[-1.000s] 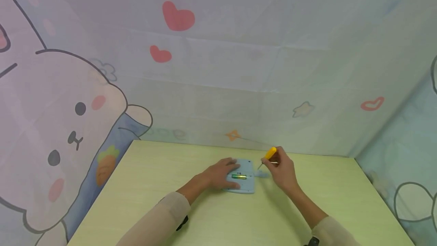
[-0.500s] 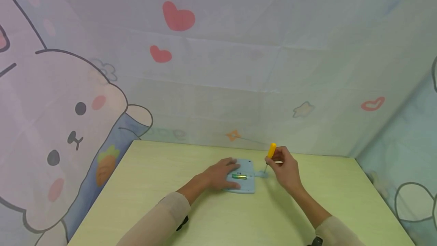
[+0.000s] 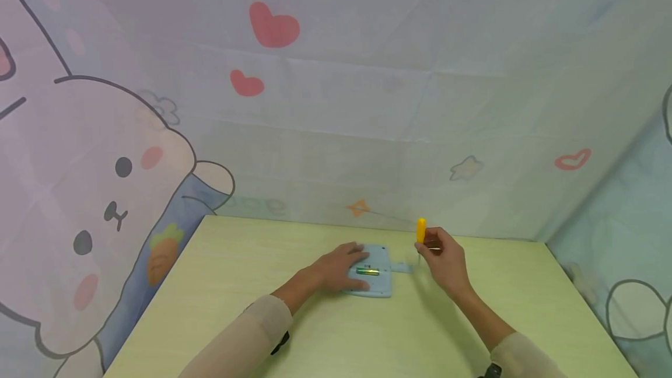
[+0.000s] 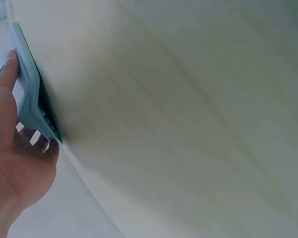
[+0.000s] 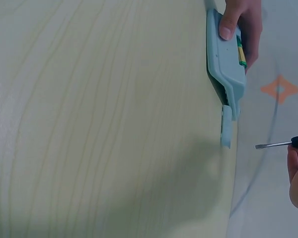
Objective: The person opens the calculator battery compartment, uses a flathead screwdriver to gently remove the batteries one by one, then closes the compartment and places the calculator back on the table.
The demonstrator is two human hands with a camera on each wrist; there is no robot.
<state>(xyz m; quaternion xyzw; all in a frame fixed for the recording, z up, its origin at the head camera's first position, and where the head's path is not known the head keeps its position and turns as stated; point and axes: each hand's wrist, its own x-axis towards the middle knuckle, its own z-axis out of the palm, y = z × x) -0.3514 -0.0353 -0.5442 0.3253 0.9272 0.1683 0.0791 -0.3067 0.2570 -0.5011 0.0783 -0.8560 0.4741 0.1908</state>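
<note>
A light-blue calculator (image 3: 380, 256) lies back side up on the table, with a green-and-gold battery (image 3: 367, 272) showing in its open compartment. My left hand (image 3: 336, 268) holds the calculator's left part; its thumb rests on the back and its other fingers bend around the edge in the left wrist view. Beside the right edge is a small light-blue strip, apparently the battery cover (image 3: 401, 268). To its right, my right hand (image 3: 445, 262) pinches a yellow-handled screwdriver (image 3: 421, 230). The flat tip (image 5: 260, 146) is apart from the strip and points down in the head view.
The pale wooden table (image 3: 273, 255) reaches back to a printed cloth (image 3: 336, 150) with hearts and a large rabbit. Another cloth (image 3: 619, 261) hangs along the right side. Both forearms cross the table's front.
My right hand has moved right with the screwdriver, away from the calculator and past the small strip. The screwdriver has swung from tilted to nearly upright. My left hand has stayed put.
</note>
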